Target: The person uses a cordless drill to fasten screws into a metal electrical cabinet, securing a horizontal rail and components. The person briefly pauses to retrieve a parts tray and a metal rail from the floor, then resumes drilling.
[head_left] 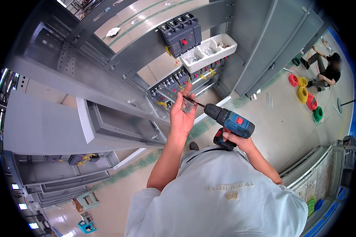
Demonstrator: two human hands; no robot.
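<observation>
My left hand is raised in front of an open grey electrical cabinet and pinches a small grey metal bracket between thumb and fingers. My right hand grips the handle of a blue and black cordless drill with a red battery base. The drill's thin bit points left and touches the bracket. Black circuit breakers with yellow wiring sit on the cabinet's rails just above my hands.
A white compartment tray of screws and small parts rests inside the cabinet. The cabinet door hangs open to the right. Coils of red, yellow and green wire lie on the floor, where another person sits.
</observation>
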